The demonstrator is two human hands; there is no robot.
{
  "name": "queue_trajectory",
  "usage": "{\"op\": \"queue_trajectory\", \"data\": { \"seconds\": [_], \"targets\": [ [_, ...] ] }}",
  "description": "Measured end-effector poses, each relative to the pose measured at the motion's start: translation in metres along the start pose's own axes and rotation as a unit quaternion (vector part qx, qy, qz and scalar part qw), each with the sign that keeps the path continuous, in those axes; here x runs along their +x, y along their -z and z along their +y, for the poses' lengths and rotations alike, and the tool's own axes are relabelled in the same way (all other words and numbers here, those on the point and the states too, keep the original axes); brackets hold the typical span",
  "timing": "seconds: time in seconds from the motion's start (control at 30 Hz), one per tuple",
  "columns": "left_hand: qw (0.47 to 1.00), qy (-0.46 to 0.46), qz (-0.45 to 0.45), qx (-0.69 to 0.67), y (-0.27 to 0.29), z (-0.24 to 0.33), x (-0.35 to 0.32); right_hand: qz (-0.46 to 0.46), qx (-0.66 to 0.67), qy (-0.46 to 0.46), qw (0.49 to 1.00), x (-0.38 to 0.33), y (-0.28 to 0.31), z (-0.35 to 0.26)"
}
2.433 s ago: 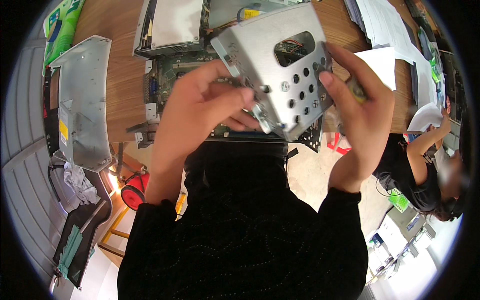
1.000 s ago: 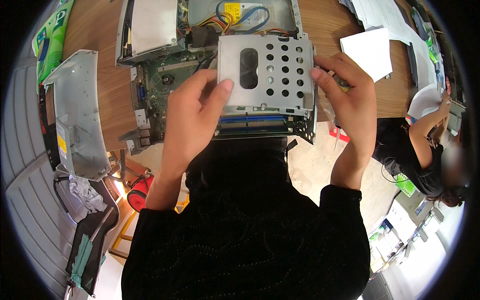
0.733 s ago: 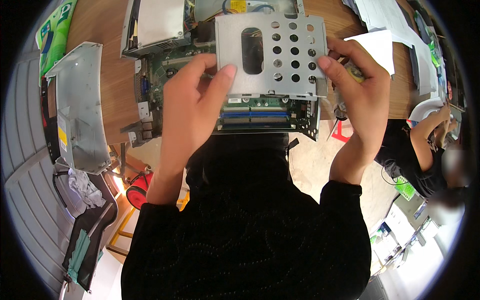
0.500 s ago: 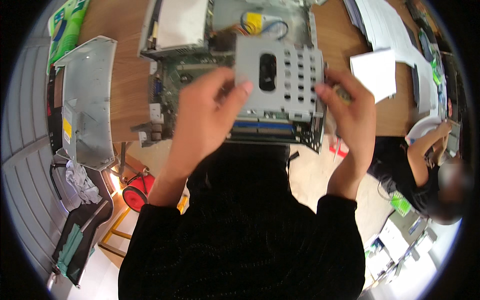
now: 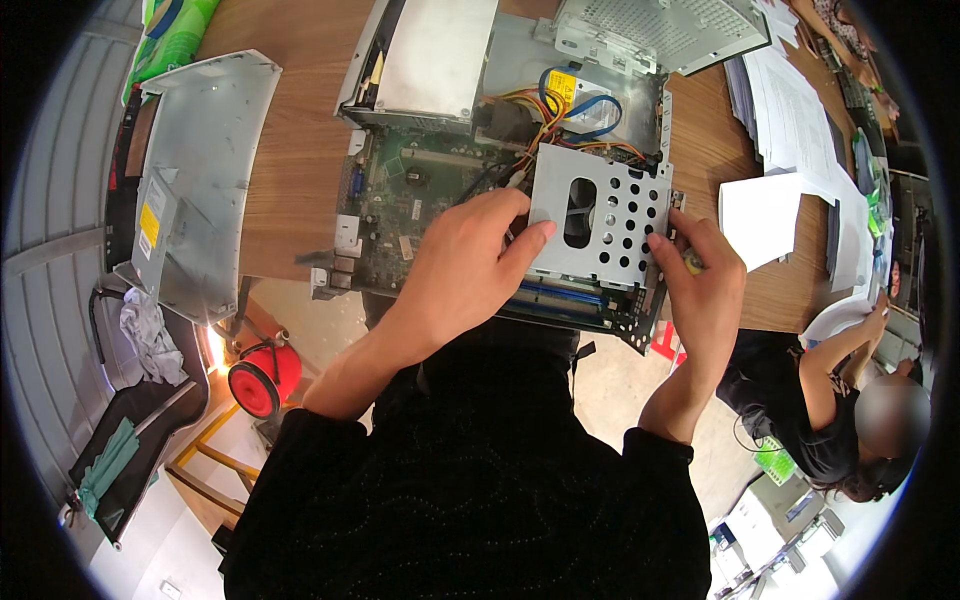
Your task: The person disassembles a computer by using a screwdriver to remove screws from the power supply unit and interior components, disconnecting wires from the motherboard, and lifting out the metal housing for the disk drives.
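A grey metal drive bracket (image 5: 553, 200), with a long oval opening and rows of round holes, lies over the front right part of an opened computer case. My left hand (image 5: 470, 255) pinches its left edge between thumb and fingers. At its right edge my right hand (image 5: 703, 270) grips with thumb and fingertips, and a small yellowish piece of something shows inside that palm, mostly hidden. Left of the bracket the green motherboard (image 5: 385, 165) is exposed. Blue memory slots (image 5: 560, 293) show just below it. Coloured cables (image 5: 540, 105) run behind it.
A detached case cover (image 5: 195, 190) stands at the left of the wooden table (image 5: 290, 160). Stacked papers (image 5: 790, 110) and a white sheet (image 5: 757, 225) lie at the right. A person (image 5: 820, 400) sits nearby on the right. A red-wheeled object (image 5: 265, 380) is below.
The view has shifted, so more of the case's rear and its perforated panel shows. Both hands still hold the bracket, which now sits flatter and farther right over the case.
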State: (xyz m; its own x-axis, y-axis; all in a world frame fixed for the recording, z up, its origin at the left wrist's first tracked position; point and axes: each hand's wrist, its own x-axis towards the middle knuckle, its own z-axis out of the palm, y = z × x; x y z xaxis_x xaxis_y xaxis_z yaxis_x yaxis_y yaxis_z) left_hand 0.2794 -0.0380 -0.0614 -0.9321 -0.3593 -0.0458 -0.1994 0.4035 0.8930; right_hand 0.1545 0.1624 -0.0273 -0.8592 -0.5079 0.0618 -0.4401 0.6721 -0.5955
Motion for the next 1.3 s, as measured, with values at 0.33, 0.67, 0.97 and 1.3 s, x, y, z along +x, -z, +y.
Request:
{"op": "queue_trajectory", "data": {
  "seconds": [0.33, 0.67, 0.97, 1.3],
  "targets": [
    [1.000, 0.000, 0.007, 0.003, -0.004, -0.009, 0.005, 0.006, -0.004, -0.049, 0.999, -0.005, -0.001, -0.012],
    [1.000, 0.002, 0.014, -0.014, -0.007, -0.007, 0.007, 0.030, 0.021, 0.003, 0.999, -0.003, -0.005, 0.003],
    [0.999, 0.025, -0.016, -0.017, -0.007, -0.008, 0.009, 0.044, 0.024, 0.000, 0.999, -0.005, -0.006, 0.009],
    [0.989, 0.002, -0.020, -0.143, -0.010, -0.010, 0.002, 0.039, 0.070, -0.063, 0.995, -0.018, -0.006, 0.017]
  ]
}}
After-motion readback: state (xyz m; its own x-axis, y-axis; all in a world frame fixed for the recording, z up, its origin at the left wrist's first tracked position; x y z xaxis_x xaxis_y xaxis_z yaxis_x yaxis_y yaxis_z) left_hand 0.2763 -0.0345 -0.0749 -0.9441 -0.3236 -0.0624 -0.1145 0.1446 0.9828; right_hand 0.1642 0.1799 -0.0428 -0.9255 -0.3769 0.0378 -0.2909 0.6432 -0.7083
